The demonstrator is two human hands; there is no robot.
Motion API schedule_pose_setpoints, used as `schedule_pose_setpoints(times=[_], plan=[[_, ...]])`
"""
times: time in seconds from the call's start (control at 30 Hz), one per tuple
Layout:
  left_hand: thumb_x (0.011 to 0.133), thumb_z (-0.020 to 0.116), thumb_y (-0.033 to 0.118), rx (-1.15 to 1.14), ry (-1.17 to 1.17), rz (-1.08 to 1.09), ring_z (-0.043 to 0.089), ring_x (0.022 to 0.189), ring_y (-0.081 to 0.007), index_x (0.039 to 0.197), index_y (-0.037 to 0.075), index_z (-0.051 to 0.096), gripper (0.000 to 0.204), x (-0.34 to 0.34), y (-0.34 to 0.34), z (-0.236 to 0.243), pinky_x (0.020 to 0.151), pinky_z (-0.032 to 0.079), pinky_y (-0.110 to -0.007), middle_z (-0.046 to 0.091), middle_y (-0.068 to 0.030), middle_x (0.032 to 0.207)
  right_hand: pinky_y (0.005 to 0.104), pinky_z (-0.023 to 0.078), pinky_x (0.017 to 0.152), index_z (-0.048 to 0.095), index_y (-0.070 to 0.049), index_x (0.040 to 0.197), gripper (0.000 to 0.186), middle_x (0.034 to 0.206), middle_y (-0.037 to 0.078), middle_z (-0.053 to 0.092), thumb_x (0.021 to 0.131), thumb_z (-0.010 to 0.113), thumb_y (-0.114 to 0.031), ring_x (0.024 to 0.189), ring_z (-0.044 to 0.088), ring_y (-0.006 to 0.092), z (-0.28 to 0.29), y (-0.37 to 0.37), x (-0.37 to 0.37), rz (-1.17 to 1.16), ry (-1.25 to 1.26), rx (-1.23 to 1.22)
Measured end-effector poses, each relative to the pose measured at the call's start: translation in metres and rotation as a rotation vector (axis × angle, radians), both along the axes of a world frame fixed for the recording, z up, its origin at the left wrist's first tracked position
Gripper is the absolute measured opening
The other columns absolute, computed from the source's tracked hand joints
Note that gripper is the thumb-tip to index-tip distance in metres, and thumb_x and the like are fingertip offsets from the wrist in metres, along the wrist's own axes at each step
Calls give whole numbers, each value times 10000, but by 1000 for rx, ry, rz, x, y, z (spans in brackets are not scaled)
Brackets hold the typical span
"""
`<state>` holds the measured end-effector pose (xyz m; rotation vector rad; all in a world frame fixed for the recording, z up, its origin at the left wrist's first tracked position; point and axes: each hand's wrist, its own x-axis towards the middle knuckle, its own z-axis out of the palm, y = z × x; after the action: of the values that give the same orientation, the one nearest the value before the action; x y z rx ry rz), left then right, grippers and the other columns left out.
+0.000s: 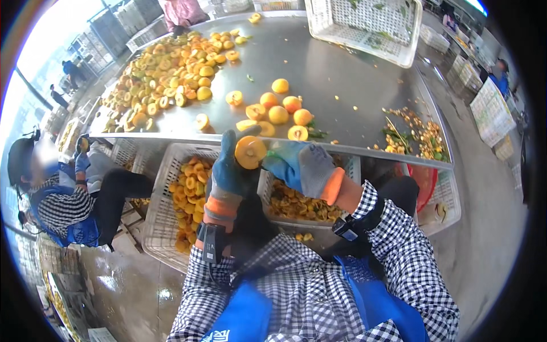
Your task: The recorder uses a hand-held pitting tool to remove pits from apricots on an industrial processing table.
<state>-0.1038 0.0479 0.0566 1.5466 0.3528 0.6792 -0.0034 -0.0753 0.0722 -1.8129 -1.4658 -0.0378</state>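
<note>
My left hand [225,176], in a blue and grey glove with an orange cuff, holds a halved yellow peach [250,151] just in front of the table's near edge. Its cut face is turned up, with a darker middle. Beside it, my right hand [307,166], gloved the same way, is closed with its fingertips at the peach half's right side. Whatever those fingers hold is hidden. Just beyond my hands, several whole and halved peaches [278,115] lie on the metal table [319,74].
A large heap of peach halves [171,68] covers the table's left. Pits and leaves [419,137] lie at its right, a white crate [364,34] at the back. Below the edge stand crates of peach halves [191,194] and scraps [302,202]. A co-worker [62,199] sits at left.
</note>
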Motion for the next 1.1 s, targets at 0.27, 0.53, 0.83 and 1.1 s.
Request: schedule_pose_setpoints(times=[0.27, 0.53, 0.83, 1.1], plan=[[864, 435, 384, 390, 42, -110, 558, 830, -180, 1154, -4, 452, 484, 6, 10, -22, 771, 437, -271, 594, -100, 933, 376, 451, 618, 583, -67, 870, 274, 789, 116, 594, 808, 492, -318, 706, 572, 288, 0, -9, 1, 32, -225, -11], [684, 570, 40, 1082, -126, 94, 586, 697, -263, 1191, -22, 387, 542, 1, 4, -23, 611, 470, -310, 601, -130, 830, 386, 451, 644, 586, -35, 873, 352, 806, 164, 593, 828, 445, -354, 720, 581, 305, 12, -17, 7, 42, -186, -314], [715, 524, 24, 856, -67, -343, 579, 652, -223, 1103, -31, 456, 398, 7, 3, -2, 599, 477, -301, 597, -111, 762, 413, 431, 702, 569, -23, 889, 384, 815, 181, 586, 848, 403, -367, 733, 570, 339, -5, -27, 15, 214, 148, -447], [822, 457, 168, 388, 85, 80, 564, 651, -138, 861, 18, 607, 216, 9, -43, -9, 604, 439, -254, 604, -104, 740, 264, 450, 551, 554, -55, 878, 99, 746, 98, 578, 784, 522, -53, 675, 582, 162, -39, -45, -16, 335, 548, -122]])
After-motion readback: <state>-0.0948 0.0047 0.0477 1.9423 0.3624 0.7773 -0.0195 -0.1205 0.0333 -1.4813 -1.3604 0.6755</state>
